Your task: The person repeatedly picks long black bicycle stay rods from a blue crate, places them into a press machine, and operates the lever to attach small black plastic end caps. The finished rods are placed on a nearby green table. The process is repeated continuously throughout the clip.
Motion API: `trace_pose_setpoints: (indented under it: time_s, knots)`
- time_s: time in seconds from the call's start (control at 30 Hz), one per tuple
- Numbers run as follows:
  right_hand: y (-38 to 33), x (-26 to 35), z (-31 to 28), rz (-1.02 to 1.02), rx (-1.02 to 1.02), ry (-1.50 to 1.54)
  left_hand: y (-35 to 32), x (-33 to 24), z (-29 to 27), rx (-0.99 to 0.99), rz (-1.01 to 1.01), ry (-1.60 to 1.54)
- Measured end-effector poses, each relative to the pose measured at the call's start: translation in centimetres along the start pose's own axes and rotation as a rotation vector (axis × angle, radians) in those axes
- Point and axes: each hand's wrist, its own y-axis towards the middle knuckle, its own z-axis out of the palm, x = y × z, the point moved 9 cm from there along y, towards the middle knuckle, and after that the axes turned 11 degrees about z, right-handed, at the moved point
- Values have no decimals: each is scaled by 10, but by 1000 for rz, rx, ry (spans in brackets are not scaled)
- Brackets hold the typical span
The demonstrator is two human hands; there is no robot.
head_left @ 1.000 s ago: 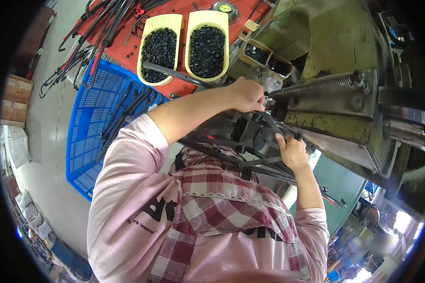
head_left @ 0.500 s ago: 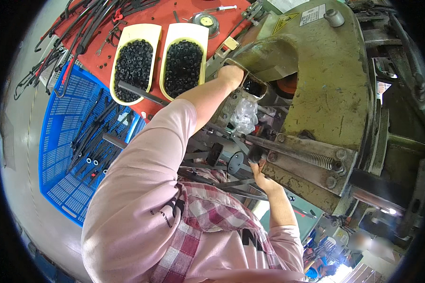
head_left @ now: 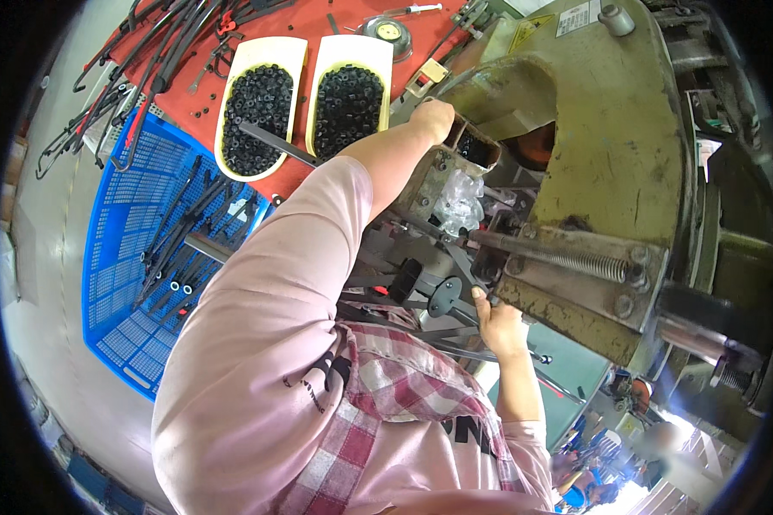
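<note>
Pale pink top with long sleeves (head_left: 275,326), loose and a bit wrinkled, with dark printed lettering on the chest just beside the apron. The apron (head_left: 378,403) is a red, pink and white plaid, worn over the front of the top. Both the left hand (head_left: 432,116) and right hand (head_left: 498,322) are bare, no gloves.

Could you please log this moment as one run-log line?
left hand: in small metal box | right hand: on metal rods | press machine
</note>
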Motion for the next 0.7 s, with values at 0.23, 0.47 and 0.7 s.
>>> trace_pose_setpoints:
  time_s: [0.23,0.47,0.7]
  knots:
    - [-19,8,-34,20,-37,78,-5,7,17,2,-25,43]
    - [-30,-58,-13,367,178,62,-38,-28,-38,-412,200,-37]
    - [-30,-76,-7,317,227,89,-166,-116,-64,82,364,-475]
